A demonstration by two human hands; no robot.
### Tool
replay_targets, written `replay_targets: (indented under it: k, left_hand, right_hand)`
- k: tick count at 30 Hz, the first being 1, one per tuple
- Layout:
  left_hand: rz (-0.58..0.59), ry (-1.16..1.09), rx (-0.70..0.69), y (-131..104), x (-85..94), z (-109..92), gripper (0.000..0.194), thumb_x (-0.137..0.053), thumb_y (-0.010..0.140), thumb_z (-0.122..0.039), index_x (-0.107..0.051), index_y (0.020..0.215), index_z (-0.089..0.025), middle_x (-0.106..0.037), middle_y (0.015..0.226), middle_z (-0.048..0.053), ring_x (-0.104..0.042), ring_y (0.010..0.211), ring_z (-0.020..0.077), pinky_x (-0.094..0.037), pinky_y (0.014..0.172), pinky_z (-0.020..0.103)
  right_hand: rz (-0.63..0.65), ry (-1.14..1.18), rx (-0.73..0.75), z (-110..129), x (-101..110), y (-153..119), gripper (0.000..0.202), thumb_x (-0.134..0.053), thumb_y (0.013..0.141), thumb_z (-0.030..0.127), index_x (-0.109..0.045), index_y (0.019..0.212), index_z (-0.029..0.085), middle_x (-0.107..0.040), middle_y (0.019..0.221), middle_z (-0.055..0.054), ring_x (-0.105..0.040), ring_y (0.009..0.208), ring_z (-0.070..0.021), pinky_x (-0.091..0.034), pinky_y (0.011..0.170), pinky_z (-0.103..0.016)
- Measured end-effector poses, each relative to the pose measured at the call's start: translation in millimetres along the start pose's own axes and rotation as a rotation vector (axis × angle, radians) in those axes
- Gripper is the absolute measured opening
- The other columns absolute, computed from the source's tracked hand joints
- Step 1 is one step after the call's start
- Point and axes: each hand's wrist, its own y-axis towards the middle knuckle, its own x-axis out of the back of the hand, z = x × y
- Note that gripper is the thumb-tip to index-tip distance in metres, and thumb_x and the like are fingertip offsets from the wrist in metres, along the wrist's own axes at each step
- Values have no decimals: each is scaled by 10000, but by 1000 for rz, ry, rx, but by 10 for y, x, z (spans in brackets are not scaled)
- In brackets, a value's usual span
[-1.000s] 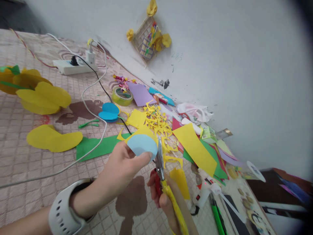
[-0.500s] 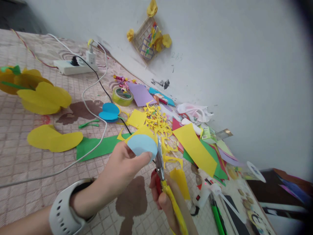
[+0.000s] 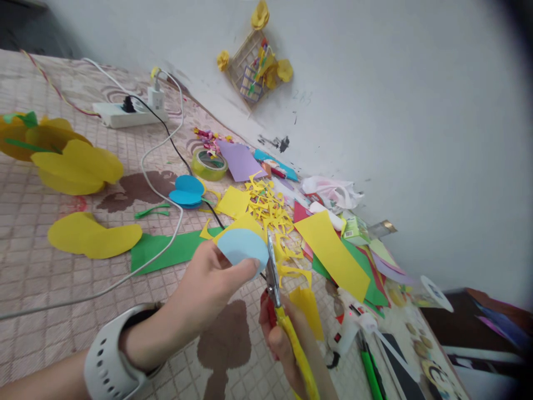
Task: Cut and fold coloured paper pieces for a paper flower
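Floor clutter; hands point(image 3: 208, 286) scissor point(image 3: 272, 272) blue disc point(image 3: 242, 247).

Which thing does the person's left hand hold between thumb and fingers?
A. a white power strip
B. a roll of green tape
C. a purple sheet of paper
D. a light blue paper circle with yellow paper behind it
D: the left hand pinches the light blue paper circle, while the scissors in the right hand meet its edge.

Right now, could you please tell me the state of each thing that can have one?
Scissors: held in right hand, blades nearly closed at the paper's edge.
Blue paper circle: pinched in left hand, yellow paper behind.
Power strip: plugs in.
Tape roll: lying flat.
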Motion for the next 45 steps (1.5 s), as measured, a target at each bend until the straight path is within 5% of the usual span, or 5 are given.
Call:
replay_targets:
  k: [8, 21, 29, 45]
  left_hand:
    - [33, 8, 7, 28, 23, -25, 146, -633, 753, -211, -543, 641, -186, -500, 640, -53, -464, 636, 110, -410, 633, 225]
    - [76, 33, 67, 48, 19, -18, 66, -636, 717, -191, -595, 670, -169, -526, 633, -61, -421, 583, 82, -358, 553, 193]
    - [64, 44, 98, 36, 23, 3, 66, -641, 710, -201, -604, 669, -165, -506, 623, -53, -417, 589, 94, -364, 564, 211]
    - [75, 47, 127, 70, 15, -36, 85, -634, 668, -182, -551, 650, -181, -485, 634, -50, -412, 613, 109, -357, 592, 225]
  right_hand:
    - [-30, 14, 18, -203, 91, 33, 590, -571, 659, 816, -513, 725, 232, -426, 558, 31, -388, 464, -119, -336, 400, -229]
    - [-4, 4, 55, -93, 118, -13, 567, -583, 710, 765, -529, 815, 211, -347, 519, 75, -293, 444, -87, -232, 391, -210]
    - [-51, -18, -10, -140, 108, -18, 608, -573, 650, 823, -547, 789, 232, -425, 509, 43, -430, 452, -132, -370, 403, -241]
    - [-7, -95, -16, -198, 237, 5, 587, -564, 677, 803, -545, 746, 220, -464, 587, 12, -443, 516, -144, -385, 454, -254]
